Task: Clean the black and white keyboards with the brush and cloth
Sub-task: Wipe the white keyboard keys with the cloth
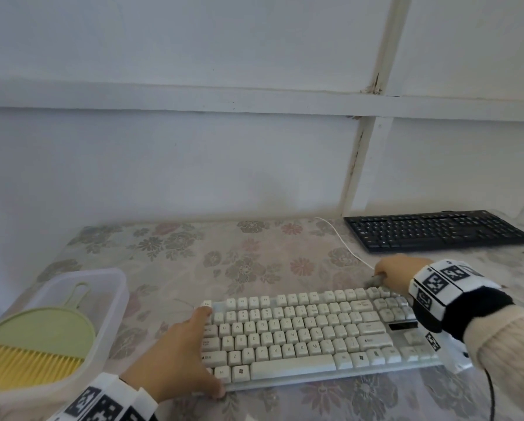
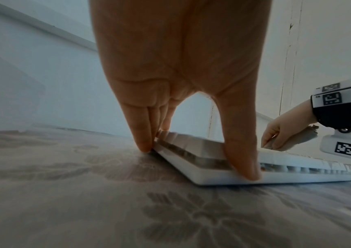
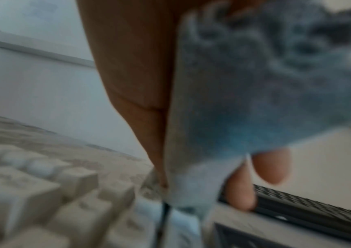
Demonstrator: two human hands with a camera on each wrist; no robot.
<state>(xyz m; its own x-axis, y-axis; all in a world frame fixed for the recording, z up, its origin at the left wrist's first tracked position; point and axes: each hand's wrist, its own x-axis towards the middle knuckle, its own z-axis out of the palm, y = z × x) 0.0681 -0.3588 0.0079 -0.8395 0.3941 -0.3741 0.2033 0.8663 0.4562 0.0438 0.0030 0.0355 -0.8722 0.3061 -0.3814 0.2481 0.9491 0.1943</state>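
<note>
The white keyboard [image 1: 312,332] lies on the flowered tablecloth close to me. My left hand [image 1: 175,350] holds its left end, thumb on the front edge [image 2: 244,167] and fingers [image 2: 145,142] at the back corner. My right hand [image 1: 397,273] grips a grey-blue cloth [image 3: 255,100] and presses it at the keyboard's far right top corner [image 1: 374,281]. The black keyboard [image 1: 436,233] rests at the back right by the wall. A yellow-bristled green brush [image 1: 39,347] lies in a clear plastic box at the left.
The clear plastic box [image 1: 115,287] stands at the table's left front. A white cable [image 1: 342,241] runs from the wall across the cloth toward the white keyboard. A black cord [image 1: 277,396] hangs from my right wrist. The wall closes off the back.
</note>
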